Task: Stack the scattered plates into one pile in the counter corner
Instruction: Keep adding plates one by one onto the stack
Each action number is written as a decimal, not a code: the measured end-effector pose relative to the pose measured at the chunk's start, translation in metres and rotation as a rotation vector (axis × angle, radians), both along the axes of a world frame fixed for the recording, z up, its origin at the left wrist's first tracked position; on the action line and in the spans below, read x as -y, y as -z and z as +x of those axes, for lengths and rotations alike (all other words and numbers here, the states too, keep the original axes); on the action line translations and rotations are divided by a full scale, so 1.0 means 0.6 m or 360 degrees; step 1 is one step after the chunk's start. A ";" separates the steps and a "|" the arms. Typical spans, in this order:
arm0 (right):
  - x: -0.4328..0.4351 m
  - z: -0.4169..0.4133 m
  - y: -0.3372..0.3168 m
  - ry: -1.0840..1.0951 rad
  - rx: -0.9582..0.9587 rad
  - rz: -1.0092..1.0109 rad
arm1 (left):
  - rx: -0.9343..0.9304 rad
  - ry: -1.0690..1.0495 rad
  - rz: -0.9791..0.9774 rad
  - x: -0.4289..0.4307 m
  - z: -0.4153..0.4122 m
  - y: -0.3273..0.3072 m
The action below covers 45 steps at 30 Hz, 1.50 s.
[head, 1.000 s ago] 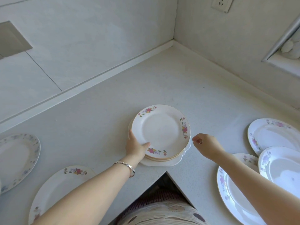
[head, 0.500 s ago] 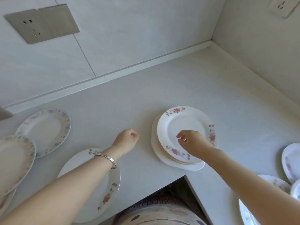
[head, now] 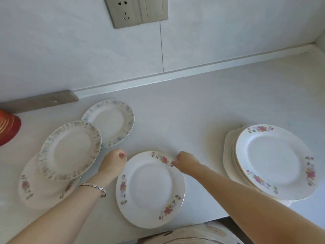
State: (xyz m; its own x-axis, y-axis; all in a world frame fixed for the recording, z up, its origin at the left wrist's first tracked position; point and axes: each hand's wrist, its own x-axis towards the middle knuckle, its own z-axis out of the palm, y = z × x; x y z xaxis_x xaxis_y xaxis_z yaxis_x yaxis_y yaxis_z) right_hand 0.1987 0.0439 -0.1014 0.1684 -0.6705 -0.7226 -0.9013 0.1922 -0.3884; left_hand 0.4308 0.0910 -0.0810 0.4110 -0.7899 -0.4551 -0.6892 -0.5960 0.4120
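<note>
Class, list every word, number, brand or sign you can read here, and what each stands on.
None can be read. The flowered plate and the pile of plates bear only flower patterns; the wall socket shows slots, no lettering; the red object has stripes only.

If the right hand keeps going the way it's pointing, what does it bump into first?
The far rim of the rose plate, which lies just in front of the right hand. It may be touching the rim now; depth is unclear. Past that rim, the blue plate lies roughly in line.
</note>
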 end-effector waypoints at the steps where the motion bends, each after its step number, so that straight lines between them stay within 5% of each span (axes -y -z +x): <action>1: 0.002 0.008 0.008 0.0063 0.0050 0.0035 | -0.0016 -0.0007 0.0016 -0.001 0.008 0.005; 7: 0.007 0.007 0.011 0.0078 0.0108 0.0117 | -0.0106 0.0004 0.0037 0.014 0.024 0.025; 13: -0.009 -0.042 -0.022 0.0566 0.0554 0.0005 | -0.0075 0.0046 0.0005 0.038 -0.008 0.023; 18: -0.002 -0.163 -0.074 0.0839 0.0607 -0.0303 | -0.0077 0.0168 -0.0063 0.062 -0.067 0.010; 26: -0.026 -0.403 -0.140 0.1747 0.0642 -0.0792 | -0.0147 0.0412 -0.0086 0.093 -0.237 -0.004; 33: -0.083 -0.528 -0.103 0.2339 0.0645 -0.0740 | -0.0125 0.0543 -0.0094 0.105 -0.340 -0.010; 40: -0.079 -0.545 -0.056 0.2450 0.0607 -0.0686 | -0.0057 0.0554 -0.0095 0.104 -0.370 -0.011; 45: -0.078 -0.547 -0.040 0.2134 0.0294 -0.0836 | -0.0041 0.0530 -0.0085 0.104 -0.372 -0.009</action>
